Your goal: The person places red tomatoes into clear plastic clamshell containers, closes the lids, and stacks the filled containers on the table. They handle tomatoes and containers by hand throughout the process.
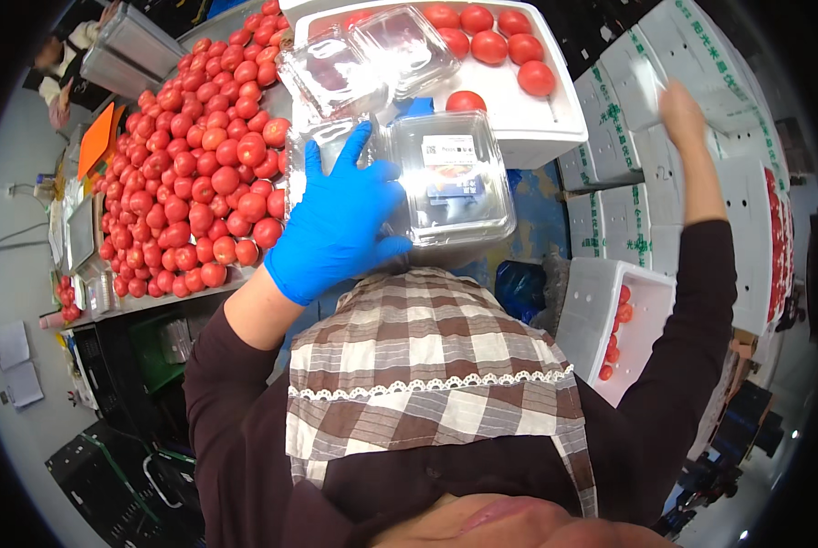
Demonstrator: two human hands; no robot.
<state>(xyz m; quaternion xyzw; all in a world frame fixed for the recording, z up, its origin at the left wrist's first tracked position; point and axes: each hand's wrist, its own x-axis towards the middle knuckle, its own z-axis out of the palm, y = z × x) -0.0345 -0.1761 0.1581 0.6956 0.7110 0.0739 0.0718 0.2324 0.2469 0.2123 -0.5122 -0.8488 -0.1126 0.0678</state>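
Observation:
My left hand [344,212] wears a blue glove. Its spread fingers lie on a clear plastic clamshell container [467,216], over its left part. The container's right part bears a printed label [448,168]. Just beyond it, more clear plastic containers [409,51] rest against a white foam box [546,130] that holds several red tomatoes [488,46]. My right hand [683,113] is bare and stretched far out to the right, in front of stacked white foam boxes [604,127]. Motion blurs it, and a pale streak by its fingers cannot be made out.
A large heap of tomatoes [197,185] covers the metal table on the left. An orange sheet [99,140] stands behind it. At the right, a tilted foam box [587,308] contains some tomatoes. Another person [66,61] is at the far upper left. Black crates [108,479] stand low left.

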